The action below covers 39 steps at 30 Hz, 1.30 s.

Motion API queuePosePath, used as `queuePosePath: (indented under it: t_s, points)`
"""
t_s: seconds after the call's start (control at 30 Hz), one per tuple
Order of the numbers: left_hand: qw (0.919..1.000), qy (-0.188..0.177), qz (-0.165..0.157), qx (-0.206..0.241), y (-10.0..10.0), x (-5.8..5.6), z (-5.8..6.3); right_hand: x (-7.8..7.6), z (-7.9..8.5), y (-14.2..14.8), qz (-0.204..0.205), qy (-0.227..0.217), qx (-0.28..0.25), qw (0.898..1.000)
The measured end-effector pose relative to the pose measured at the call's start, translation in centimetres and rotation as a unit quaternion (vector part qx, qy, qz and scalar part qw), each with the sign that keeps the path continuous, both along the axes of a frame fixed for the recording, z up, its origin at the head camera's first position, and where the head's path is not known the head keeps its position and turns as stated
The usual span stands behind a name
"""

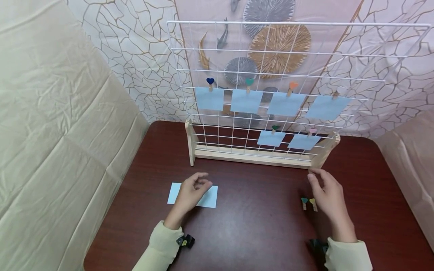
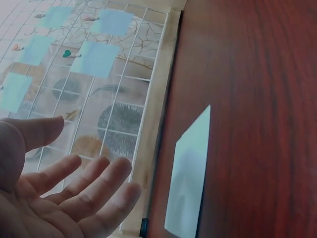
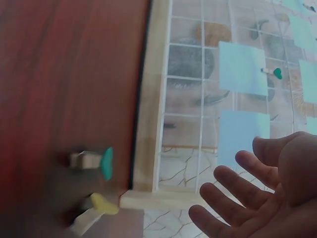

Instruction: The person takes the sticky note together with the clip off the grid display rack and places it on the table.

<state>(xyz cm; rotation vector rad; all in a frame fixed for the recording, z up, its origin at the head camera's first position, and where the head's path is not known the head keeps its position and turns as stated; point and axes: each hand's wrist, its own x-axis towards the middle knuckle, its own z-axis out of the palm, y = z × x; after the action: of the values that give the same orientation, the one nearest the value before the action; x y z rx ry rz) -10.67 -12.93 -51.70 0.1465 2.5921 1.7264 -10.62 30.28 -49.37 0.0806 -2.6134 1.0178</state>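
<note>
My left hand (image 1: 190,194) hovers over a pale blue sheet of paper (image 1: 208,197) at the left of the table, its fingers loosely bent around nothing. In the left wrist view that paper (image 2: 188,178) lies apart from the fingertips. Over on the right, my right hand (image 1: 328,192) is raised near two small wooden clothespins with hearts, one green clothespin (image 1: 304,203) and one yellow clothespin (image 1: 314,204). Nothing is between its fingers. The right wrist view shows the green-heart clothespin (image 3: 89,160) and the yellow-heart clothespin (image 3: 94,213) lying side by side on the wood.
Behind the hands stands a white wire grid (image 1: 237,116) on a wooden base (image 1: 252,157). Two rows of blue papers hang there from heart clothespins, such as a dark blue one (image 1: 210,82) and an orange one (image 1: 291,87). The dark red table (image 1: 244,226) spreads in front.
</note>
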Motion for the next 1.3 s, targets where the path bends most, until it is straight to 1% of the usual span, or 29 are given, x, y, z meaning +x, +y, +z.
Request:
queuePosePath:
  t_s: [0.1,0.17,0.43,0.53,0.7,0.87,1.0,1.17,1.3]
  points:
    - [0.9999,0.006,-0.002,0.009,0.4,-0.3,0.1,-0.5,0.4,-0.3,0.001,0.02,-0.011,1.0]
    - [0.9999,0.008,-0.004,0.014,0.7,-0.5,0.2,-0.7,0.7,-0.5,0.003,0.025,-0.022,0.999]
    - [0.9984,0.037,-0.026,0.035,1.8,-1.4,0.4,-1.4,1.9,-1.9,0.012,0.02,-0.058,0.998]
    - [0.9979,0.037,-0.031,0.043,2.2,-1.7,0.6,-1.9,2.3,-2.5,0.014,0.016,-0.065,0.998]
    - [0.9972,0.042,-0.044,0.045,3.0,-2.4,1.1,-2.7,3.1,-3.3,0.022,0.014,-0.068,0.997]
    - [0.9965,0.061,-0.043,0.036,3.8,-3.0,1.7,-3.6,4.0,-3.9,0.037,0.029,-0.072,0.996]
    - [0.9961,0.065,-0.049,0.034,4.4,-3.4,2.0,-4.2,4.5,-4.4,0.047,0.04,-0.075,0.995]
    - [0.9941,0.066,-0.071,0.049,5.0,-3.8,2.2,-4.9,4.9,-4.7,0.053,0.055,-0.07,0.995]
    - [0.9926,0.064,-0.084,0.059,5.5,-4.1,2.5,-5.4,5.3,-5.0,0.057,0.058,-0.071,0.994]
